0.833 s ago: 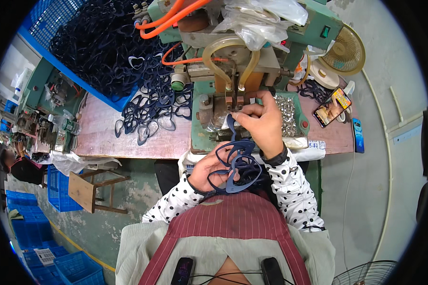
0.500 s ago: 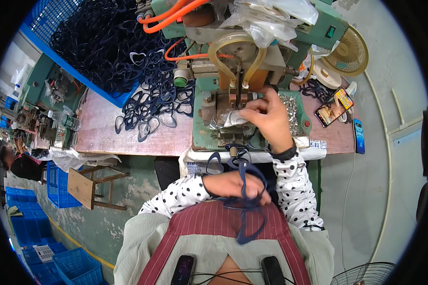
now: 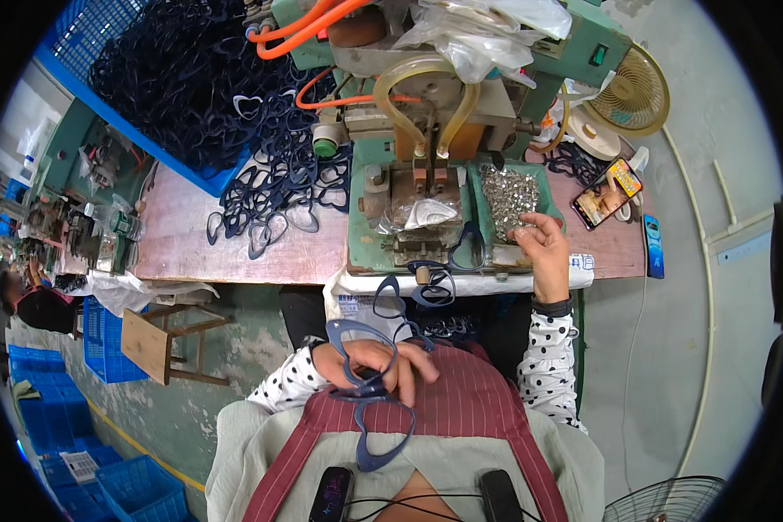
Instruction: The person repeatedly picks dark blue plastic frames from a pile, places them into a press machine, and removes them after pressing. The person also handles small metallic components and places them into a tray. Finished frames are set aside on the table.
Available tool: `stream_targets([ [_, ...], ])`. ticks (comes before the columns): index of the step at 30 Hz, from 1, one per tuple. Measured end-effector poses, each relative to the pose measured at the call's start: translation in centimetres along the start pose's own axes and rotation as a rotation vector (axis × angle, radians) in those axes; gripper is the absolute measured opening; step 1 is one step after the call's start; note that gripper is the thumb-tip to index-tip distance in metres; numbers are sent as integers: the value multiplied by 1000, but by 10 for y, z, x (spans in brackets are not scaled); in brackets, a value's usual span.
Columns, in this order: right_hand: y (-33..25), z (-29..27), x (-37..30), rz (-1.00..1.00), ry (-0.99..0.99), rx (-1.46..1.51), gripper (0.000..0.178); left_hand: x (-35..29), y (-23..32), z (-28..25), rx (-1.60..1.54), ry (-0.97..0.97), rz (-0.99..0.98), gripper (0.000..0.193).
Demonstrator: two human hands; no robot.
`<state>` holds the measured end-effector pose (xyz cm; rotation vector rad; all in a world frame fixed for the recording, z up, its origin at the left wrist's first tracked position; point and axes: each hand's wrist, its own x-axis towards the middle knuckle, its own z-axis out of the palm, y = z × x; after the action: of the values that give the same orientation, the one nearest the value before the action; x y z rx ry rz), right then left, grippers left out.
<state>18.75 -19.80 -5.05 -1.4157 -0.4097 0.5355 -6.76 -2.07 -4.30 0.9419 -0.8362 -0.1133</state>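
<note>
Holding a navy double-ringed frame (image 3: 365, 386) loosely in the left hand (image 3: 378, 361), with the fingers partly curled, in front of the maroon apron (image 3: 461, 391). Poising the right hand (image 3: 543, 248), with thumb and fingertips close together, at the near end of the shiny metal pieces (image 3: 509, 196) in a green tray (image 3: 476, 200), perhaps pinching one, though too small in view to tell. Just left of the tray, the press (image 3: 430, 162); farther left, beside a heaped blue crate (image 3: 135, 129), loose navy rings (image 3: 296, 178).
</note>
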Motion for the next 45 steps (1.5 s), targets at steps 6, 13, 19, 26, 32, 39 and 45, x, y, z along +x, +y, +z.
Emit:
stream_targets([
  [6,14,-11,12,-42,18,-108,25,1,34,13,701,956,84,31],
  [13,-15,16,-7,-153,-167,-375,22,49,54,-5,1642,416,444,27],
  [19,-21,58,-62,232,-689,255,23,65,14,-19,1604,234,735,35],
  [26,-37,81,-48,257,-499,287,10,52,5,-20,1732,456,486,38],
  [32,-21,68,-49,111,-395,129,12,58,23,-14,1833,208,16,50],
  [39,-33,34,-30,21,-138,-36,14,60,21,-24,1625,237,14,38],
  [45,-27,15,1,-246,7,-169,12,57,9,-31,1568,297,83,38],
])
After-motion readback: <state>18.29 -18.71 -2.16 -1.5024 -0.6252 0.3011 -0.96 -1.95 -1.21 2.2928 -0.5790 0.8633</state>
